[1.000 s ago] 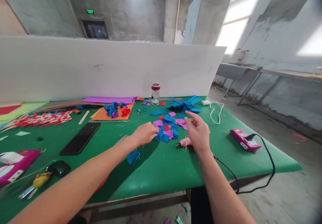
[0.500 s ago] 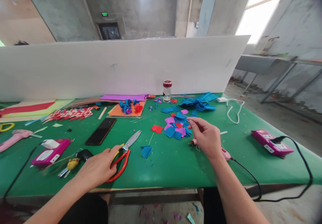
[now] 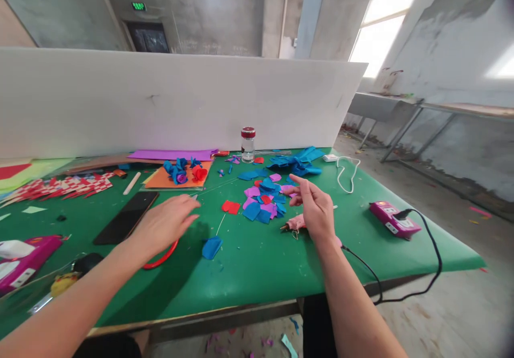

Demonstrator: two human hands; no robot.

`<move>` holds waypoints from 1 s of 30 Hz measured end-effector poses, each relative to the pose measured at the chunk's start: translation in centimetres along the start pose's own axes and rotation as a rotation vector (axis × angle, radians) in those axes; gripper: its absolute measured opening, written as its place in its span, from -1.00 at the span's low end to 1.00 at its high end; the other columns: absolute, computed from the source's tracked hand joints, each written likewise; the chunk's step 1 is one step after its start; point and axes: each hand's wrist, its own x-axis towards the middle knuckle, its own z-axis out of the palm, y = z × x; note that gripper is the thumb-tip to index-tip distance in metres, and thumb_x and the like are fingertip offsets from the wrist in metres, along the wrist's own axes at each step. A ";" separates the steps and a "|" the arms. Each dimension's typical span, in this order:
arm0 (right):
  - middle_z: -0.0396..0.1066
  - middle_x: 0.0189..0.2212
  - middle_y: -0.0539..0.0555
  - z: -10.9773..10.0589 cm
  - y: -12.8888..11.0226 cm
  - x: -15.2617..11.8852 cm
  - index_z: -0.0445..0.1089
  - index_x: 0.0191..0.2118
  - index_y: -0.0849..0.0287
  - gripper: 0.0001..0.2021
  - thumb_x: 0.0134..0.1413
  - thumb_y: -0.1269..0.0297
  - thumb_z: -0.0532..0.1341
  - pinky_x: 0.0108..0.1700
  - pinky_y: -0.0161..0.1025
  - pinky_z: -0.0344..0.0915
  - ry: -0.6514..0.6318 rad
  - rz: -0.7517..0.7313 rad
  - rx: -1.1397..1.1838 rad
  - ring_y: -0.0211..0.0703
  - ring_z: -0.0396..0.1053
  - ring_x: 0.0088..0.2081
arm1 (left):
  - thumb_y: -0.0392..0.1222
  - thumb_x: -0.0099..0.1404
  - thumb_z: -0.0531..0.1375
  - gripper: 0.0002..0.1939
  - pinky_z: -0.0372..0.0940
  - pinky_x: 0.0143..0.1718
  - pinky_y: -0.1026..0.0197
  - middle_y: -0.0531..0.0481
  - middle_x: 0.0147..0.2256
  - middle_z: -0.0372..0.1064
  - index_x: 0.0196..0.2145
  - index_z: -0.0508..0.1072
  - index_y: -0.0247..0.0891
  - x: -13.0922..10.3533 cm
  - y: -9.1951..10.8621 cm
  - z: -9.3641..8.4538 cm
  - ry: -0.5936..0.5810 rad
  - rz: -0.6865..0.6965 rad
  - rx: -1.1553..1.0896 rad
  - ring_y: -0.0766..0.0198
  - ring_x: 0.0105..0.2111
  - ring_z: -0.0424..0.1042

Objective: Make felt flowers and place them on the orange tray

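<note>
My left hand hovers over the red-handled scissors, fingers apart and holding nothing; it hides most of them. My right hand is above a pink glue gun, its fingers loosely spread with nothing seen in them. Beside its fingertips lies a pile of blue, pink and red paper petals. Between the hands, a red paper piece lies near a thin stick with a blue paper piece at its lower end.
A black phone lies at the left, near folded paper flowers on orange paper. A small glass jar stands by the white board. Magenta power strips sit at both sides, with a black cord at the right.
My left hand has come off the scissors and opened above them. The fingers of my right hand have spread from a pinch. The view has shifted to the right.
</note>
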 end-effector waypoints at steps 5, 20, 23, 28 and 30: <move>0.53 -0.42 0.10 0.4 0.1 -0.2 0.51 -0.12 0.21 -0.47 0.27 -0.08 -0.06 -0.35 -0.28 0.34 -0.026 -0.019 -0.093 -0.19 0.39 -0.46 | -0.21 0.30 0.14 -0.82 0.28 -0.21 0.24 -0.03 -0.25 0.47 -0.16 0.47 -0.17 6.8 7.9 4.3 -0.098 0.407 -0.044 0.19 -0.17 0.42; 0.52 -0.47 0.04 -0.4 -0.8 -0.5 0.54 -0.21 0.17 -0.57 0.29 0.03 0.00 -0.39 -0.33 0.31 -0.024 -0.087 -0.194 -0.23 0.39 -0.48 | -0.48 0.22 0.09 -0.81 0.25 -0.32 0.15 -0.15 -0.38 0.42 -0.41 0.47 -0.31 9.5 7.2 5.8 -0.005 0.342 0.127 0.11 -0.29 0.38; 0.53 -0.46 0.06 -0.4 -0.7 -0.4 0.54 -0.22 0.18 -0.57 0.29 0.03 0.01 -0.38 -0.32 0.31 -0.007 -0.076 -0.185 -0.23 0.39 -0.48 | -0.43 0.26 0.11 -0.82 0.25 -0.24 0.17 -0.11 -0.31 0.46 -0.31 0.50 -0.28 10.5 8.4 5.5 -0.004 0.431 0.110 0.14 -0.22 0.39; 0.53 -0.45 0.06 -0.4 -0.6 -0.3 0.54 -0.22 0.18 -0.56 0.29 0.02 0.00 -0.36 -0.32 0.32 -0.021 -0.068 -0.171 -0.23 0.40 -0.48 | -0.43 0.20 0.16 -0.85 0.21 -0.32 0.18 -0.10 -0.39 0.46 -0.46 0.49 -0.30 11.7 11.4 6.8 -0.055 0.592 0.145 0.17 -0.30 0.39; 0.54 -0.45 0.05 -0.4 -0.6 -0.2 0.54 -0.21 0.18 -0.57 0.29 0.03 0.00 -0.36 -0.32 0.32 -0.026 -0.072 -0.171 -0.23 0.40 -0.47 | -0.45 0.18 0.17 -0.84 0.19 -0.33 0.16 -0.12 -0.39 0.45 -0.49 0.49 -0.32 11.9 12.0 7.1 -0.048 0.615 0.168 0.15 -0.30 0.38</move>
